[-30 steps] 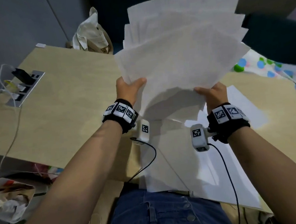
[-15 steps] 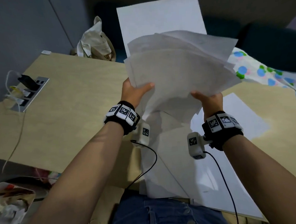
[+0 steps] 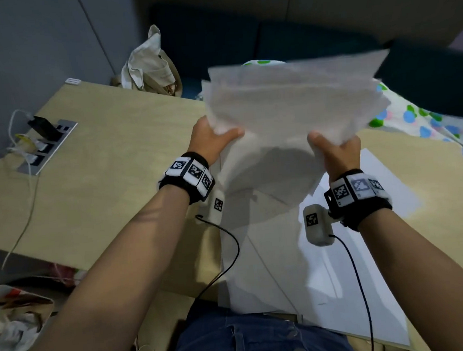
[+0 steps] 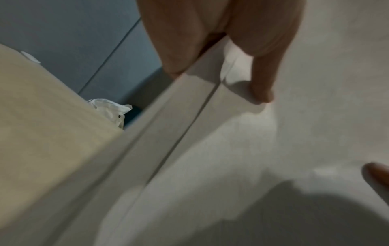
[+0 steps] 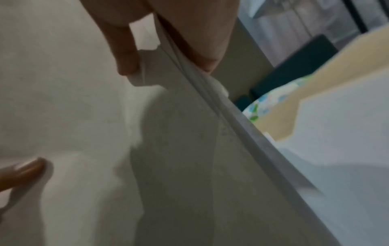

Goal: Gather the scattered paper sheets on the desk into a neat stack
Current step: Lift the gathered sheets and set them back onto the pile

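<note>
Left hand [image 3: 211,138] and right hand [image 3: 333,151] pinch a loose sheaf of paper sheets [image 3: 288,108] by its near corners, held above the desk [image 3: 109,167], thumbs on top; more sheets [image 3: 327,272] lie flat beneath. The raised sheaf hides the desk's far middle; a power strip [image 3: 46,145] sits left, a cloth bag [image 3: 148,66] behind, spotted fabric [image 3: 424,123] right. Only the wrist views show fingers [image 4: 263,79] curled under the paper edges.

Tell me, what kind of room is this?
Probably an office or study corner. There is a wooden desk with a power strip set into its top, grey partition walls behind it, and both hands holding paper sheets above it.
</note>
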A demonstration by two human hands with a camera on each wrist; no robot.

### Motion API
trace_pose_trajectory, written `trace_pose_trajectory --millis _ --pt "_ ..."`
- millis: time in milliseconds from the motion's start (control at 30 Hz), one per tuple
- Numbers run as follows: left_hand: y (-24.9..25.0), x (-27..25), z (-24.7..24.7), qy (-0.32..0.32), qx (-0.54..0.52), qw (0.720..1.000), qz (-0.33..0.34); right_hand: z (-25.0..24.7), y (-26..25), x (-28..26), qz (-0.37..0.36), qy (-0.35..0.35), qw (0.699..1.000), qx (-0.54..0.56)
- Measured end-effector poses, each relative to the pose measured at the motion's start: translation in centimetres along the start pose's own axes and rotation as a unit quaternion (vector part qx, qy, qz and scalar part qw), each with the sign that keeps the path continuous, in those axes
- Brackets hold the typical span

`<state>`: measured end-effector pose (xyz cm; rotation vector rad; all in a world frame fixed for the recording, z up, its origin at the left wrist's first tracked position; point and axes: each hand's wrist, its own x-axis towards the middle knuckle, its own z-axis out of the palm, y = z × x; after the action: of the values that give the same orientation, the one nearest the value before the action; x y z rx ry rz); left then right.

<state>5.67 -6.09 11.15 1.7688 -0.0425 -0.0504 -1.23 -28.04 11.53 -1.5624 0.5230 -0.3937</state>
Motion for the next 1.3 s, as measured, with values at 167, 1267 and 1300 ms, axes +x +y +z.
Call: trace_pose_trajectory --millis 167,1267,1300 --pt "1.3 2.2 0.3 -0.015 0.065 0.997 0.036 1.0 -1.8 1.6 -0.057 -0.037 0.996 -0.054" --pt "-10.5 -4.0 3.3 -0.139 0.437 0.857 -0.236 -1.0 13.4 -2.0 0.269 -0.101 0.881 -0.376" --pt "-9.8 -3.9 3.5 -0.135 0.434 0.865 -0.211 -1.0 13.3 -1.8 0.264 -0.104 0.881 -0.378"
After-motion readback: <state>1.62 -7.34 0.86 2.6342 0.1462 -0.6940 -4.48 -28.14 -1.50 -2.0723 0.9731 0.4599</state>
